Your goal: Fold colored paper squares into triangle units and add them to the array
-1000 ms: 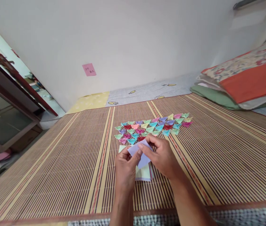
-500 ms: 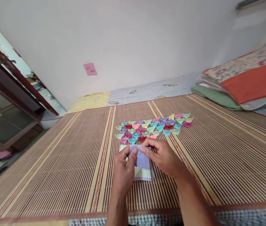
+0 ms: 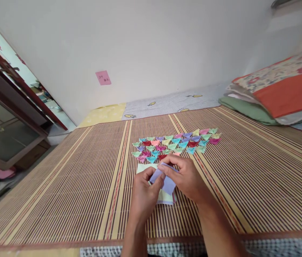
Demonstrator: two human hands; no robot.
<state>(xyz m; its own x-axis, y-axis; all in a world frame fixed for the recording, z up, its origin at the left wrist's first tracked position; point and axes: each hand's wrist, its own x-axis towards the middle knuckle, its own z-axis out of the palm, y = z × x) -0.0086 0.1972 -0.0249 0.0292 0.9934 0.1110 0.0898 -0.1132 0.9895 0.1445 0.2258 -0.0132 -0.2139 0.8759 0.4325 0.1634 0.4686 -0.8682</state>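
Observation:
A lilac sheet of paper [image 3: 169,185] is held up between both hands, tilted, over a paper stack. My left hand [image 3: 147,187] pinches its left side, thumb on top. My right hand [image 3: 184,175] grips the upper edge between thumb and fingers; the fingertips behind the sheet are hidden. Beneath lies the stack of coloured paper [image 3: 144,167], pale green on top, partly covered by the hands. Just beyond, several small folded paper boats [image 3: 152,159] in many colours stand in rows, the nearest ones partly behind my right hand.
A striped bamboo mat [image 3: 86,185] covers the bed. Folded bedding with an orange and floral cover [image 3: 295,94] is piled at the right. A pink note [image 3: 103,77] is stuck on the white wall [image 3: 167,46]. At the left is a doorway with a dark red frame [image 3: 33,92].
The lilac paper has turned and tilted, its left side lower, and shifted slightly right. My left hand has moved right, closer to my right hand. The camera view has shifted slightly.

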